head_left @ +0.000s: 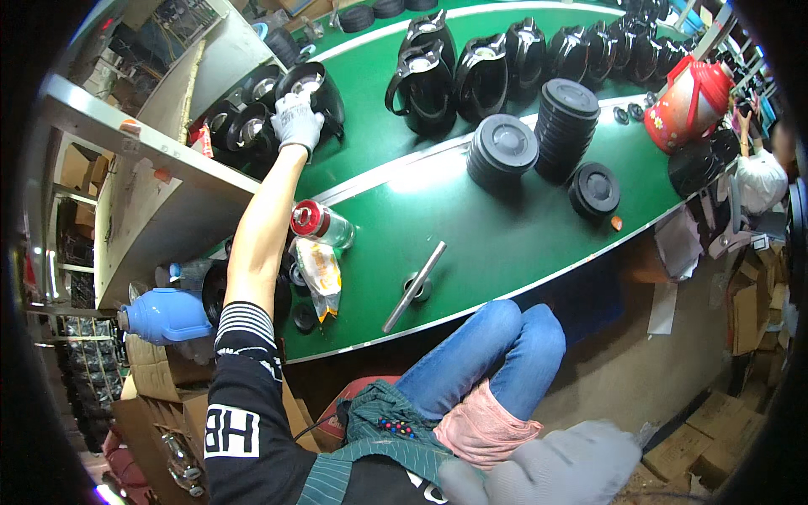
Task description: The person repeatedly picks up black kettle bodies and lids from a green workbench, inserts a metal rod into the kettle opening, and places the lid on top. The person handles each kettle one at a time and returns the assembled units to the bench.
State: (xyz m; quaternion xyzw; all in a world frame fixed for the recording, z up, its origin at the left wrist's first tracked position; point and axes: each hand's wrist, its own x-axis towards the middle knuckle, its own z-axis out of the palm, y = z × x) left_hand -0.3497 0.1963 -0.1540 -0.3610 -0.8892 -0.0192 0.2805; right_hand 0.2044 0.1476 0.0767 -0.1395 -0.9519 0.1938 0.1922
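My left arm stretches up to the far left of the green bench. My left hand (297, 126), in a grey-white glove, has its fingers over the rim of a black jug (330, 99) with a silvery opening. Other black jug bodies (240, 126) with shiny metal inside stand close to its left. My right hand (547, 467), also gloved, is low and near the camera, in front of my lap, away from the bench. It is blurred, and its fingers cannot be made out.
Black jugs (484, 80) line the back of the green bench (379, 227). Stacked black lids (503, 151) stand mid-bench. Nearer are a metal bar (415, 286), a red-capped glass jar (324, 225) and a packet (320, 273). A red flask (690, 101) stands right, a blue one (167, 316) left.
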